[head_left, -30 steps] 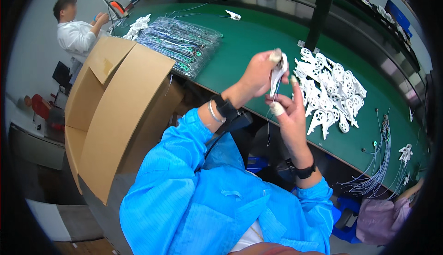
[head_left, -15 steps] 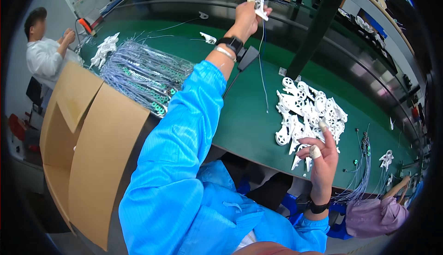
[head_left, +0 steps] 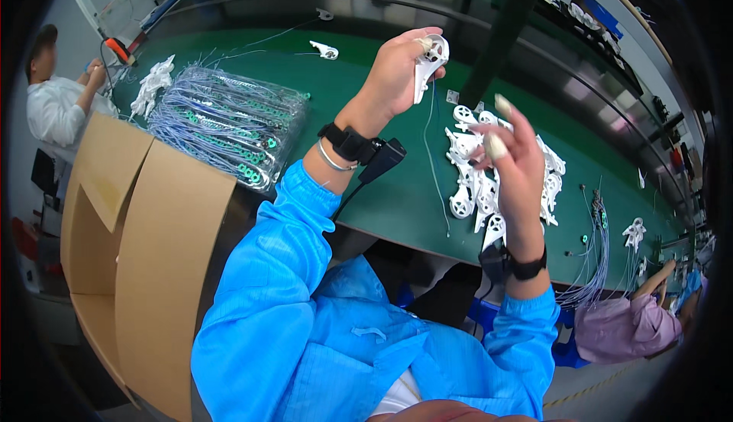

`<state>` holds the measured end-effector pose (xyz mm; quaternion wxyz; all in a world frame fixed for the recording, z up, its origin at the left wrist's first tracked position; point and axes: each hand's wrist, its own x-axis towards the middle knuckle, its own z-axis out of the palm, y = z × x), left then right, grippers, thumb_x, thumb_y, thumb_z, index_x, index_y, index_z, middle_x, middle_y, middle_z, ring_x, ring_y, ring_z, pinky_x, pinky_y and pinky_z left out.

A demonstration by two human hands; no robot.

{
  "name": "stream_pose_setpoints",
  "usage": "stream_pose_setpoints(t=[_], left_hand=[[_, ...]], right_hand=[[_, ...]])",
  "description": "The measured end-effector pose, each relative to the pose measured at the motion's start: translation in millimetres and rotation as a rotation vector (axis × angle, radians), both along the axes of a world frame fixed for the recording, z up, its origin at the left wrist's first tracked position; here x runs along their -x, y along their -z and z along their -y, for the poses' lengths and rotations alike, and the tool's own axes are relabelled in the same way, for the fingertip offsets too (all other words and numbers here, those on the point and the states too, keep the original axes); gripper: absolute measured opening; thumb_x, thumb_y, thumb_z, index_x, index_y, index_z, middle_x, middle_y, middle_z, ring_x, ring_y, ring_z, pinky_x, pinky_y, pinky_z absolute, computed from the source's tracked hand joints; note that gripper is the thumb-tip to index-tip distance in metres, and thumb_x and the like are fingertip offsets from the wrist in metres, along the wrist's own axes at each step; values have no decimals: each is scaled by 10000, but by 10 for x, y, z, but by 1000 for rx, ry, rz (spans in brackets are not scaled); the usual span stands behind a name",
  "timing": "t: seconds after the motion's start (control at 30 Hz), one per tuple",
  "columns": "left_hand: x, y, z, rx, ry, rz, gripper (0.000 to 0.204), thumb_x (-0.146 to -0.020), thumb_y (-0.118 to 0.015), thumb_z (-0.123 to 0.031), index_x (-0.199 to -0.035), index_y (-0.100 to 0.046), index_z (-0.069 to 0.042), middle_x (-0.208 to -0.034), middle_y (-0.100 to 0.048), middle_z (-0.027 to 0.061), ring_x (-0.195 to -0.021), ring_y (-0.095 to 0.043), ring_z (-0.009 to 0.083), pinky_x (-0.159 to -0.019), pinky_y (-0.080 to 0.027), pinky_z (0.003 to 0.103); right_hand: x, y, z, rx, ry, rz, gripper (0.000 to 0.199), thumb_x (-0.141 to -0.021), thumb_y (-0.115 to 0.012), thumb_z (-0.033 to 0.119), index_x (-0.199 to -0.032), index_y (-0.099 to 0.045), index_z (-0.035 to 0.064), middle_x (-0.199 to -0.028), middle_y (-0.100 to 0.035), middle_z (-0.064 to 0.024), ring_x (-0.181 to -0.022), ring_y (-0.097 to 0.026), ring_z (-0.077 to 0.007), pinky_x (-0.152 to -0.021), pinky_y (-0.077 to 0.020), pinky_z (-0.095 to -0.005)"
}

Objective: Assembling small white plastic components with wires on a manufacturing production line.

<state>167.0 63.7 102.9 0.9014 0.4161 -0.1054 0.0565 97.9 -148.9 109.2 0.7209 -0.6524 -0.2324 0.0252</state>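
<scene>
My left hand (head_left: 391,74) grips a white plastic part (head_left: 432,57) with a round, spoked end and a tapering arm, held up above the green table. A thin cable (head_left: 433,147) hangs below it, its lower end near the tabletop. My right hand (head_left: 521,174) is raised over a pile of white plastic parts (head_left: 463,202) of the same kind. Its fingers are bent but apart, with pale covers on two fingertips, and I see nothing in them. That hand and forearm hide part of the pile.
Left of my arm lie a clear bag of cable bundles (head_left: 221,120) and a cardboard box (head_left: 168,269). A loose white part (head_left: 324,50) rests farther back. A dark post (head_left: 504,36) stands behind the pile; loose cables (head_left: 599,250) lie right. People sit at both sides.
My left hand has drawn back nearer with the white plastic part and turned it round end up. My right hand has lifted and moved farther over the pile. The view has shifted slightly.
</scene>
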Motion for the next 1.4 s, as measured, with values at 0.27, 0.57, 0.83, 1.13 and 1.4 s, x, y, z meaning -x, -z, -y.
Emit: stream_pose_setpoints(t=[0.27,0.57,0.83,1.13,1.4], left_hand=[[646,38,61,48,79,78,360,-871,-548,-24,-1219,-497,55,-1022,-623,131,-914,-611,194,-826,-493,310],[983,538,-131,-98,-119,-91,307,-871,-573,-89,-1154,-555,29,-994,-634,82,-854,-620,149,-715,-522,281],[1297,1238,-690,-209,-301,-319,307,-862,-622,-148,-1123,-578,8,-915,-657,64,-716,-613,92,-602,-493,215],[1599,1672,-911,-686,-525,-425,313,-815,-655,-78,-1112,-596,0,-764,-627,10,-622,-539,33,-546,-440,193],[1567,1889,-960,-506,-405,-384,384,-861,-645,-136,-1224,-543,-66,-977,-653,81,-888,-623,130,-756,-492,205]], right_hand=[[-171,-94,-692,220,86,379,745,-685,-755,93,-1330,-392,16,-1040,-623,-103,-769,-596,-131,-676,-503,-258],[-155,392,-1001,304,9,127,459,-732,-656,41,-1180,-560,11,-844,-639,-78,-653,-593,-108,-586,-506,-254],[-1211,189,-1749,523,-385,149,588,-779,-689,256,-1268,-477,9,-976,-634,-95,-768,-588,-125,-601,-487,-255],[-2381,1204,-4172,1080,-324,299,325,-760,-551,70,-1073,-584,-13,-1016,-634,-217,-958,-614,-344,-799,-494,-412],[-2741,1645,-4675,1203,-243,775,226,-749,-521,24,-918,-663,-20,-1026,-627,-227,-973,-605,-367,-822,-492,-435]])
